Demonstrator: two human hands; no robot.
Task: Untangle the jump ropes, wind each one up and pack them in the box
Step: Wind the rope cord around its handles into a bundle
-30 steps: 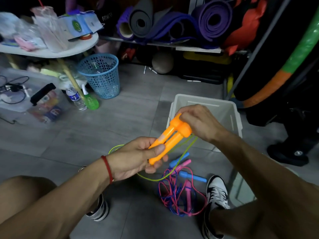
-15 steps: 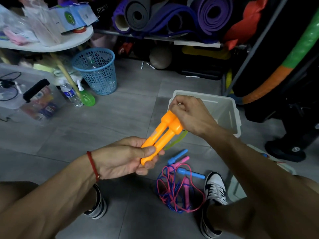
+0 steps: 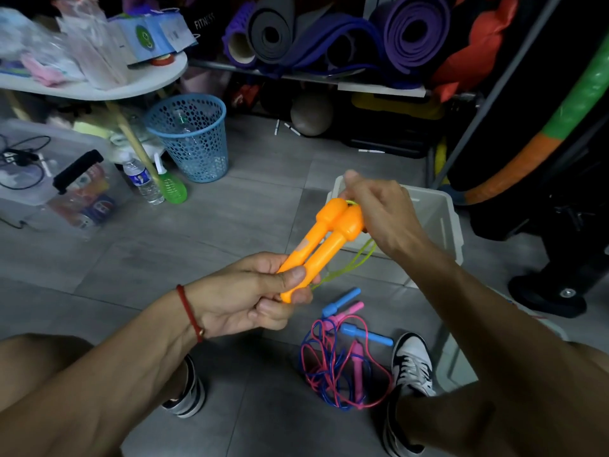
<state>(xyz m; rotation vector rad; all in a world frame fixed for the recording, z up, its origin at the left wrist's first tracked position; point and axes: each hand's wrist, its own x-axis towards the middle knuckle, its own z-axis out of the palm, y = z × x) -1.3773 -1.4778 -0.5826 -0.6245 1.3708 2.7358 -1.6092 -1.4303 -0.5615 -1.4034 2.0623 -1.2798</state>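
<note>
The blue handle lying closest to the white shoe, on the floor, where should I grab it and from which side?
Probably grip the blue handle across its straight shaft, coming from above. It lies flat on the floor, apart from the shoe, and its left, wider end runs into the tangled blue and pink cords, so the shaft is clearest.

Orange handles [image 3: 324,240] in both hands [image 3: 250,293]

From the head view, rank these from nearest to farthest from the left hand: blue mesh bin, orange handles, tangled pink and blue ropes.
1. orange handles: gripped in the left hand.
2. tangled pink and blue ropes: floor, lower right.
3. blue mesh bin: far, upper left.
</note>
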